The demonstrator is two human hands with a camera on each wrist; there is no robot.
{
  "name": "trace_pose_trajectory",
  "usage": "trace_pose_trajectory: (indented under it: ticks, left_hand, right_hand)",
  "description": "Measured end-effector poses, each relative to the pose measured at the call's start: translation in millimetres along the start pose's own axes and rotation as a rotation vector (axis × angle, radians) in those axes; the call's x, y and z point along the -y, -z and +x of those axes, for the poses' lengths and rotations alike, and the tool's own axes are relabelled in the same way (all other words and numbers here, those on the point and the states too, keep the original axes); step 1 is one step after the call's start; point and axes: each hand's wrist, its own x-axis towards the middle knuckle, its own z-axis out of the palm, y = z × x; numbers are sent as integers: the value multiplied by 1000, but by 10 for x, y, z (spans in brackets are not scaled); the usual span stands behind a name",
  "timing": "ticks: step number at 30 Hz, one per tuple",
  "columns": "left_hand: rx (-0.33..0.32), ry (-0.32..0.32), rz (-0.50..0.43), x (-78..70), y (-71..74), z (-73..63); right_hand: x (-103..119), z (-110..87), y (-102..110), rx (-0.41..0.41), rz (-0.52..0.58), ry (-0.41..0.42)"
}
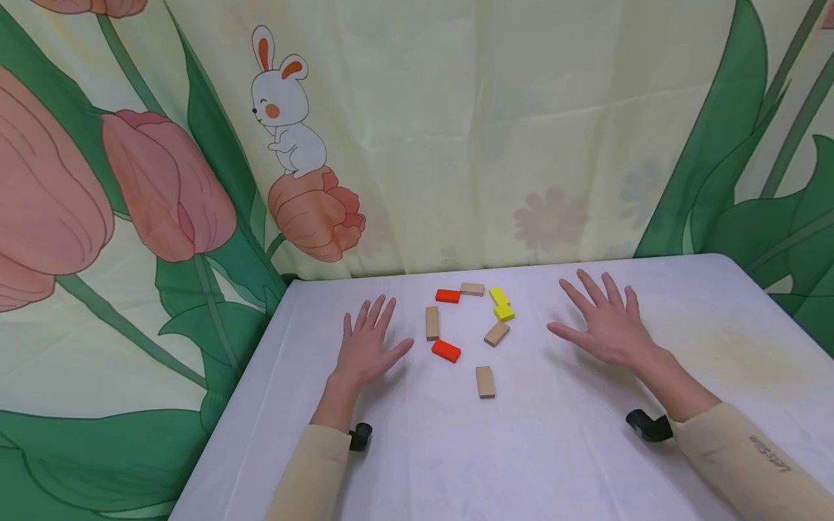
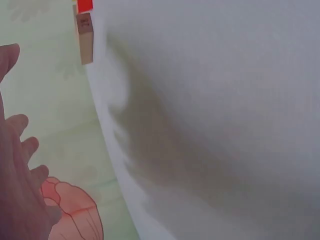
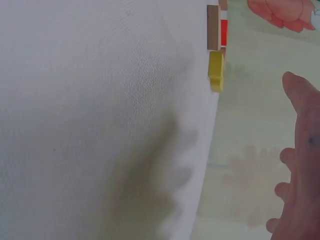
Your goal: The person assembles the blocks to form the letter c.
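My left hand (image 1: 365, 352) is spread above the table to the left of a loose ring of small blocks, holding nothing. On the other side my right hand (image 1: 609, 325) hovers with its fingers apart, also holding nothing. Nearest the left hand lie an upright-pointing wooden block (image 1: 432, 323) and a red block (image 1: 446, 351). A second red block (image 1: 447, 296) touches or nearly touches a wooden block (image 1: 472, 289) at the back. Two yellow blocks (image 1: 504, 312) meet at the right of the ring, above a slanted wooden block (image 1: 496, 333). Closer to me lies another wooden block (image 1: 485, 382).
A white cloth covers the table (image 1: 554, 463). Behind it hangs a curtain (image 1: 417, 145) printed with tulips, leaves and a rabbit. Each wrist carries a small black camera, one at the left wrist (image 1: 360, 437) and one at the right (image 1: 649, 425).
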Motion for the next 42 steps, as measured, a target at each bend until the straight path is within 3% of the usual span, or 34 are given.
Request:
trace_pose_trajectory:
  ticks: [10,20,29,42]
  left_hand:
    - [19,-19,-43,-161,-23,100]
    - [2,-51,-94,-296,-95,284]
    - [5,-46,-159,-304,-171,359]
    - [-14,-88,-282,-297,-242,507]
  right_hand:
    - [183,135,-69,31,6,11]
    - [397,288,-171,24,24,44]
    - [546,373,-267,43,43,55]
    - [751,496,-391,32,86,107]
